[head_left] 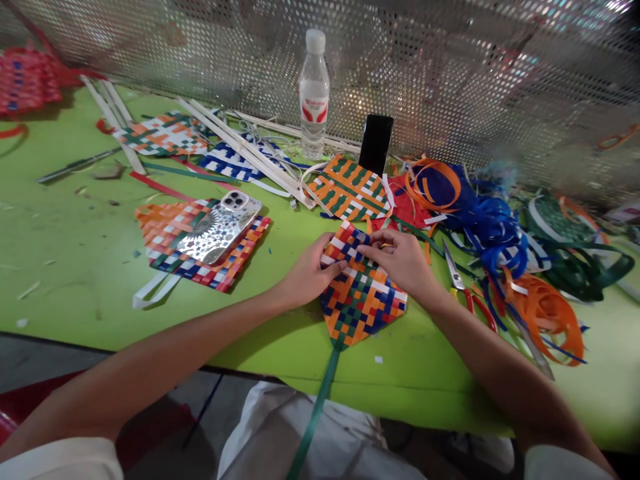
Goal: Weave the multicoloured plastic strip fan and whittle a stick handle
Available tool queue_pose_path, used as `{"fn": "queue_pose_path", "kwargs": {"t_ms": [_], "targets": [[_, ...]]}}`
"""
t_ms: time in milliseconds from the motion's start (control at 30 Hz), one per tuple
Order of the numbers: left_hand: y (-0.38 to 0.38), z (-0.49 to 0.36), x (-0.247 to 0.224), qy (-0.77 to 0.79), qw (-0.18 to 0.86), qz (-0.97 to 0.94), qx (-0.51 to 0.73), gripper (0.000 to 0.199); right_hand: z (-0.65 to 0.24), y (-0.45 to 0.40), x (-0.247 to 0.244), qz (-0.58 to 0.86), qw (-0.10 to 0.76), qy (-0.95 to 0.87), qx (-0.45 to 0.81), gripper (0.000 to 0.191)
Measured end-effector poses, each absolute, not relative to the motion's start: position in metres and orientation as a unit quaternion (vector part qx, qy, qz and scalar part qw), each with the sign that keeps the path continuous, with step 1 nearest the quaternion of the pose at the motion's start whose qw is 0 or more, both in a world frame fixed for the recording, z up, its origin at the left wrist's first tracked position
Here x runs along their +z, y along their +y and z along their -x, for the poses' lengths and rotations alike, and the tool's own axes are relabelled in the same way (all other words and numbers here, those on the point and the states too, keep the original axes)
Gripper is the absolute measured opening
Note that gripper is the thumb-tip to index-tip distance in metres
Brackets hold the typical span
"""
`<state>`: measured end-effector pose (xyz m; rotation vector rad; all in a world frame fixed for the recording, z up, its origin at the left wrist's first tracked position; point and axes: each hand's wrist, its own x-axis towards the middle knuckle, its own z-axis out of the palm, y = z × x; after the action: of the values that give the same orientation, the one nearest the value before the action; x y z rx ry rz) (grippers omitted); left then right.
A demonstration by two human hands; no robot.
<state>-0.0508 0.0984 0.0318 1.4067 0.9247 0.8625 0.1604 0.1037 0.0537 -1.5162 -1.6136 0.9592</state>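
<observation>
A phone (233,220) lies on a mat (163,237) left of the held weave (360,310), scissors (456,277) right.

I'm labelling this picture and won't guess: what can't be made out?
Head view: woven piece, patches covered by the left hand and right hand.
Head view: green strip, lower end cut off by the bottom edge.
Head view: silver phone, screen side hidden by its own body.
Head view: bottle, fine print on its label too small.
Head view: red bundle, cut off by the left edge.
</observation>
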Motion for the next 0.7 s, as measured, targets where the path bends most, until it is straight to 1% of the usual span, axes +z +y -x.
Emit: {"fn": "queue_pose_path", "kwargs": {"t_ms": [133,233,367,533,700], "targets": [[0.100,0.051,0.033,0.400,0.613,-0.573,0.368,0.044,-0.162,0.107,0.051,0.580,0.375,-0.605,0.396,0.039],[0.100,0.051,0.030,0.403,0.596,-0.591,0.365,0.044,-0.157,0.105,0.053,0.594,0.396,-0.582,0.389,0.037],[0.100,0.050,0.027,0.400,0.583,-0.612,0.354,0.043,-0.153,0.101,0.057,0.593,0.408,-0.560,0.410,0.036],[0.102,0.051,0.029,0.406,0.598,-0.588,0.364,0.042,-0.151,0.097,0.061,0.586,0.357,-0.600,0.412,0.032],[0.103,0.051,0.025,0.415,0.604,-0.571,0.369,0.035,-0.157,0.099,0.068,0.559,0.282,-0.644,0.439,0.032]]}}
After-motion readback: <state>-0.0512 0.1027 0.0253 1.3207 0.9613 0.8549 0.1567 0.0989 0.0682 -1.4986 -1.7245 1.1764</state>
